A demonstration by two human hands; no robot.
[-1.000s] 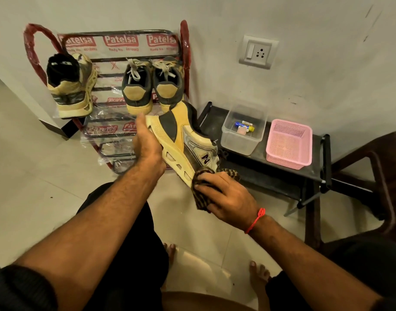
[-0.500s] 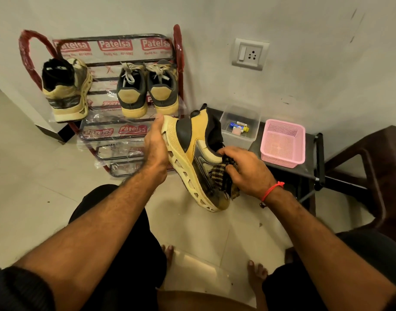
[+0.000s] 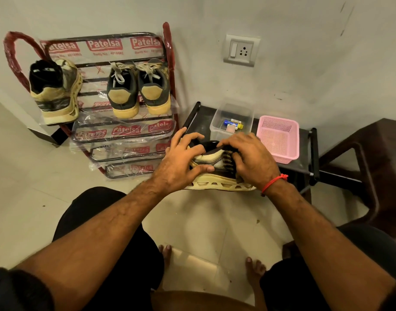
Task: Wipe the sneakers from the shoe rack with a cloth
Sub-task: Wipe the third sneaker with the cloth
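Observation:
A yellow and dark sneaker (image 3: 217, 184) is held level in front of me, its pale sole facing down. My left hand (image 3: 181, 162) grips its heel end, thumb along the side. My right hand (image 3: 250, 159) holds a dark checked cloth (image 3: 229, 157) and presses it onto the sneaker's side. The red shoe rack (image 3: 167, 70) stands against the wall. Its top shelf carries the matching sneaker (image 3: 55, 93) at the left and a grey and tan pair (image 3: 138, 90) at the right.
A low black stand (image 3: 313, 153) to the right holds a clear plastic box (image 3: 231, 118) with small items and a pink basket (image 3: 279, 138). A dark brown chair (image 3: 376, 164) is at the far right. My bare feet rest on the tiled floor below.
The sneaker has been turned from tilted, sole toward me, to level with its sole down. My left hand shifted over the heel. My right hand moved the cloth up along the side.

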